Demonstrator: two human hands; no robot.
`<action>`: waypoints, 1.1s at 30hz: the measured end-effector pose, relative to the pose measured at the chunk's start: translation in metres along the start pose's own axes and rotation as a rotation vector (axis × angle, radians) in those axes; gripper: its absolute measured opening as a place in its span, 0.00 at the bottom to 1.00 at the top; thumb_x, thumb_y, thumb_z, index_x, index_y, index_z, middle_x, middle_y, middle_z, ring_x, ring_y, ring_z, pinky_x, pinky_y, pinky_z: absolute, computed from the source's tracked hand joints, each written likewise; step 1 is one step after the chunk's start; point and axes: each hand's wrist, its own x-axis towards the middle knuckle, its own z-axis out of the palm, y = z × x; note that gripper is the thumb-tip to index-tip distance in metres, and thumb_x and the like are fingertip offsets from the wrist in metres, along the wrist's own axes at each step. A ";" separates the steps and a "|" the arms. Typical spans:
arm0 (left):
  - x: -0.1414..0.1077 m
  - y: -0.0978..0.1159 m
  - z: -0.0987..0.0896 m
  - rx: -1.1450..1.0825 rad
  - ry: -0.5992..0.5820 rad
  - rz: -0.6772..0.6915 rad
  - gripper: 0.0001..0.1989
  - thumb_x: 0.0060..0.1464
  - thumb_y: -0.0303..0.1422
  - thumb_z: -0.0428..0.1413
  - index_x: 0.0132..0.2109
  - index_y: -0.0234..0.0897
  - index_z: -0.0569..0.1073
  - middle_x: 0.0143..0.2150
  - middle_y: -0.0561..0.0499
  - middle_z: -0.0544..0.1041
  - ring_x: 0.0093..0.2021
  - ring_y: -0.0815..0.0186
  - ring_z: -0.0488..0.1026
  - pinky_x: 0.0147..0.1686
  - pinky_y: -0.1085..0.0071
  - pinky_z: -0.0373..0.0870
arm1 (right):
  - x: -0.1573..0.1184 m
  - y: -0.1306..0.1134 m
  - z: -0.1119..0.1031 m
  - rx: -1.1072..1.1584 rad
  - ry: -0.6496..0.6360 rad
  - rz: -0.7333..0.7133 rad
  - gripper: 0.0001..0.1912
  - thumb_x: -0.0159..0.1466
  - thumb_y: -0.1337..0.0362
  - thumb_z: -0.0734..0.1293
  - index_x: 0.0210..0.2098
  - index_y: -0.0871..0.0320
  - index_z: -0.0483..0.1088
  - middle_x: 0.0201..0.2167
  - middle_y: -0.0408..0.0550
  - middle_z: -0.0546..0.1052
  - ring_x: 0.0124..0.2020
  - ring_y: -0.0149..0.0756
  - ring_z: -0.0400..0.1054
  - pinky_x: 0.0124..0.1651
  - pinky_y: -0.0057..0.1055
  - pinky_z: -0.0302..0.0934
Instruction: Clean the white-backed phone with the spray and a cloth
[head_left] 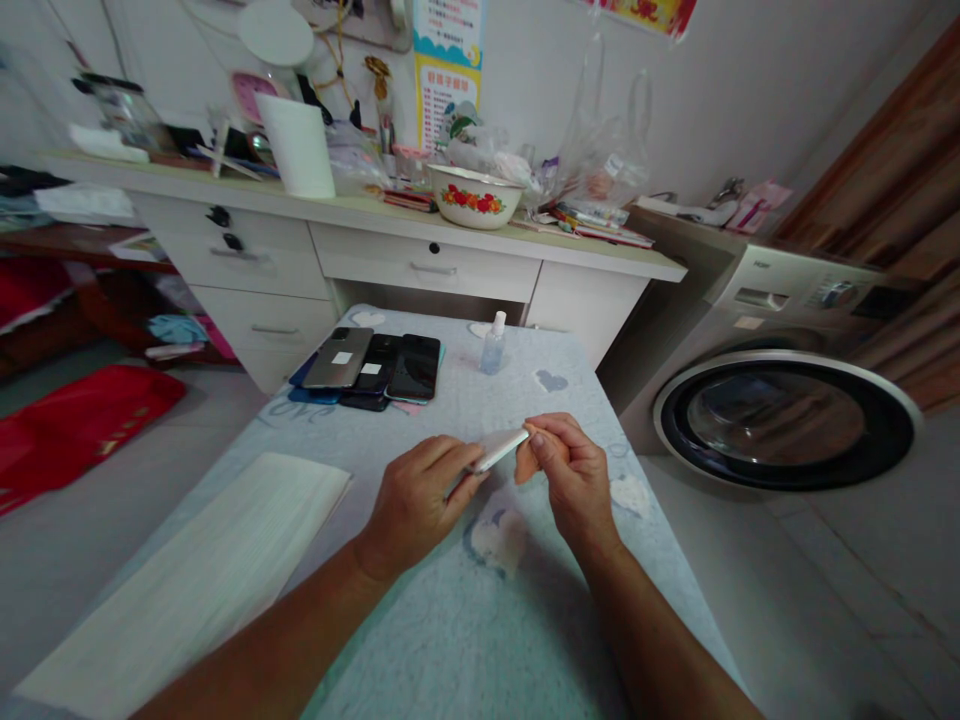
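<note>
My left hand (424,490) grips one end of a thin white smartphone (501,450), held tilted above the cloth-covered table. Pinched in my right hand (574,470) is an orange cloth (529,462), pressed against the phone's far end. Much of the cloth is hidden by my fingers. Beyond my hands stands a small clear spray bottle (493,348) with a white cap. Several smartphones (415,368) lie in overlapping piles at the table's back left, some with white stickers on their backs.
A long pale sheet (202,580) lies along the table's left side (450,640). Behind, a white desk (592,300) bears a flowered enamel bowl (478,200), a white cylinder (296,150) and plastic bags. At right stands a washing machine (780,300); a red bag (82,430) is at left.
</note>
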 end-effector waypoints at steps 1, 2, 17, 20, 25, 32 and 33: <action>0.000 0.001 -0.001 -0.008 0.016 0.014 0.09 0.57 0.30 0.56 0.45 0.36 0.73 0.34 0.50 0.76 0.34 0.67 0.73 0.35 0.71 0.70 | 0.000 0.000 0.001 -0.002 -0.002 0.007 0.06 0.62 0.64 0.66 0.38 0.54 0.76 0.37 0.46 0.73 0.41 0.36 0.68 0.47 0.34 0.61; -0.001 0.002 -0.002 -0.010 0.031 0.027 0.09 0.57 0.29 0.56 0.45 0.36 0.72 0.34 0.50 0.76 0.34 0.68 0.73 0.34 0.72 0.70 | 0.000 0.000 0.001 -0.003 -0.006 0.015 0.06 0.62 0.64 0.66 0.37 0.55 0.75 0.36 0.46 0.73 0.41 0.36 0.68 0.47 0.34 0.61; -0.006 0.006 0.001 0.097 0.116 0.032 0.08 0.57 0.27 0.55 0.45 0.34 0.73 0.37 0.49 0.77 0.36 0.67 0.75 0.36 0.73 0.71 | -0.001 -0.004 0.000 -0.033 -0.014 -0.041 0.07 0.63 0.66 0.65 0.38 0.54 0.75 0.36 0.46 0.71 0.41 0.35 0.67 0.44 0.33 0.63; -0.005 0.006 0.003 0.064 0.081 -0.001 0.07 0.57 0.27 0.54 0.44 0.35 0.72 0.36 0.49 0.77 0.36 0.68 0.75 0.35 0.73 0.71 | -0.001 -0.009 0.000 -0.102 -0.008 -0.087 0.08 0.62 0.67 0.65 0.38 0.53 0.75 0.36 0.46 0.71 0.41 0.34 0.67 0.43 0.32 0.64; -0.005 0.006 0.004 0.047 -0.022 -0.048 0.05 0.56 0.27 0.52 0.39 0.36 0.71 0.33 0.51 0.74 0.33 0.68 0.73 0.33 0.73 0.69 | -0.004 -0.009 0.004 -0.127 -0.029 -0.136 0.10 0.63 0.68 0.64 0.40 0.52 0.75 0.37 0.47 0.69 0.37 0.33 0.68 0.36 0.30 0.65; -0.005 0.006 0.003 0.018 -0.137 -0.076 0.04 0.57 0.28 0.51 0.39 0.37 0.70 0.33 0.51 0.73 0.34 0.66 0.72 0.34 0.71 0.68 | -0.009 0.001 0.004 -0.175 -0.080 -0.162 0.11 0.63 0.68 0.63 0.43 0.51 0.74 0.38 0.49 0.68 0.38 0.36 0.68 0.38 0.34 0.67; -0.005 0.006 0.004 -0.002 -0.135 -0.077 0.04 0.58 0.29 0.51 0.41 0.37 0.70 0.34 0.51 0.73 0.35 0.66 0.72 0.35 0.71 0.68 | -0.009 0.001 0.004 -0.187 -0.083 -0.172 0.12 0.63 0.68 0.63 0.43 0.51 0.74 0.38 0.49 0.68 0.38 0.36 0.68 0.38 0.34 0.67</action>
